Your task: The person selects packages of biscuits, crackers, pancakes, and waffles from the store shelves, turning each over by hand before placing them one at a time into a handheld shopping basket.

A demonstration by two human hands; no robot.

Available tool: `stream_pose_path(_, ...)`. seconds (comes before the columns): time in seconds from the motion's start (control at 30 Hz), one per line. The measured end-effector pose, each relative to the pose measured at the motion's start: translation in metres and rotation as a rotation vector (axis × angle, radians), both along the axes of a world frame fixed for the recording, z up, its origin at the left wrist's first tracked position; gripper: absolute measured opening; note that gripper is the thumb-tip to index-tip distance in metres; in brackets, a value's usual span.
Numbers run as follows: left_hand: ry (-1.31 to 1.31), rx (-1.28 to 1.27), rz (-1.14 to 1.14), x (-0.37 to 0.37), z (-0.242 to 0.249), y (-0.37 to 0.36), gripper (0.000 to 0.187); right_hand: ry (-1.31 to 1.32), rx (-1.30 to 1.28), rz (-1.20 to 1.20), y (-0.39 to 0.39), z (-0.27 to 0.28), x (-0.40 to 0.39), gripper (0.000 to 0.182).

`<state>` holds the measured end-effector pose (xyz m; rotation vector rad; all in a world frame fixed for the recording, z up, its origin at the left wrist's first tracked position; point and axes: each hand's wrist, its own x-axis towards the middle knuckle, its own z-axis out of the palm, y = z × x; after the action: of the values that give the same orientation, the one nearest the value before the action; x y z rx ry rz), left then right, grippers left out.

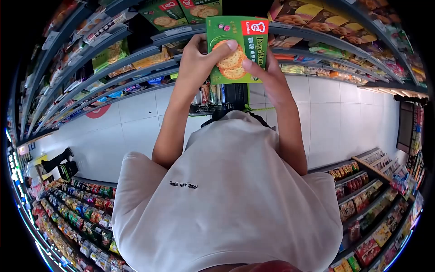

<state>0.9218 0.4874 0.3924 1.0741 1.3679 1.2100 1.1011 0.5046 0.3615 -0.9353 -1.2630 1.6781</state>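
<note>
A green box of Pop-Pan crackers (249, 47), printed with round crackers and a red Garden logo, is held up in front of the shelves between both hands. My left hand (201, 54) grips its left side, thumb lying across the front and the other fingers behind. On the right side, my right hand (269, 72) holds the box with its thumb on the front face; its other fingers are mostly hidden behind. Similar green cracker boxes (163, 16) stand on the shelf just beyond.
Shelves of packaged snacks (122, 61) curve across the front. Below the hands, a black basket (235, 95) with packets in it is near my body. Snack racks (81, 208) stand behind me on both sides. A person's dark-clad leg (56, 161) shows at far left on the tiled floor (331, 113).
</note>
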Motion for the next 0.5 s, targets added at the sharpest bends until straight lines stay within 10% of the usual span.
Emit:
stream_pose_path(0.23,-0.045,-0.06,-0.114,-0.003,-0.003,-0.005,0.068,0.034,-0.086,-0.028,-0.01,-0.002,0.004,0.076)
stream_pose_path(0.5,0.243,0.441,-0.323,-0.004,-0.01,-0.002,0.073,-0.303,0.669,-0.282,-0.009,-0.006,0.012,0.071)
